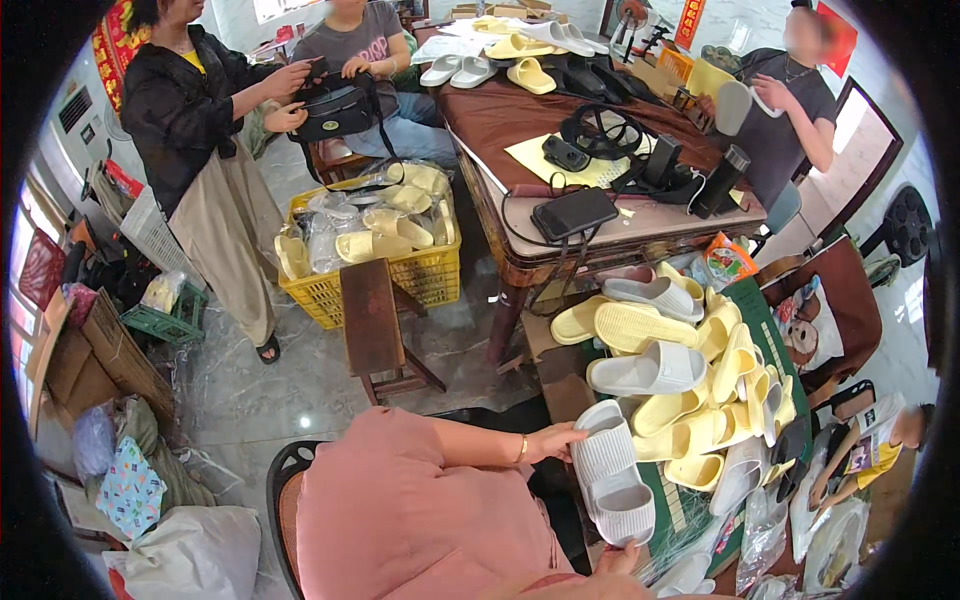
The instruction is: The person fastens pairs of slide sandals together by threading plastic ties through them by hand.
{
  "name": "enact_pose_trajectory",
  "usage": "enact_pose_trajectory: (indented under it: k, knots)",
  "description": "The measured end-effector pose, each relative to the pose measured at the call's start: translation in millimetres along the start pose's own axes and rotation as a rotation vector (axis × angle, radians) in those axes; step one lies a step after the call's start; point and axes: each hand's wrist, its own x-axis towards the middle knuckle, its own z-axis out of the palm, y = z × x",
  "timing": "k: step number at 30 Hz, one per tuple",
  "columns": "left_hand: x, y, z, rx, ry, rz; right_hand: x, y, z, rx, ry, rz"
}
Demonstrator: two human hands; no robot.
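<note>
A pair of light grey slippers (612, 480) with ribbed surfaces is held between both hands, above the edge of a table heaped with slippers. My left hand (556, 442), with a bracelet at the wrist, grips the upper slipper by its edge. At the lower slipper's end, my right hand (617, 560) pinches its rim; part of that hand is cut off by the lower edge. Just beyond lies a heap of yellow slippers (645, 328) and grey slippers (648, 368) on a green surface (750, 300). Clear plastic wrapping (690, 540) lies near my right hand.
A yellow crate (420, 277) of slippers stands on the floor beside a wooden bench (370, 310). The brown table (470, 110) holds more slippers, a black device (575, 213) and cables. Two people are at the far left; another at the far right holds slippers. A child sits at right.
</note>
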Motion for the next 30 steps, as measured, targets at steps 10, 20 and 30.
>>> enact_pose_trajectory:
  k: [10, 20, 30]
  knots:
    - [2.7, 1.8, -4.4, 0.036, -0.011, 0.037, -3.3, 0.7, 5.5, -0.047, -0.094, -0.057]
    - [0.8, 27.8, -23.5, -0.07, 0.071, 0.177, 37.5, -15.5, -105.8, -0.17, 0.012, -0.137]
    - [-14.7, 78.2, -70.9, 0.073, 0.193, 0.217, 26.8, -54.6, -106.3, -0.561, 0.302, -0.206]
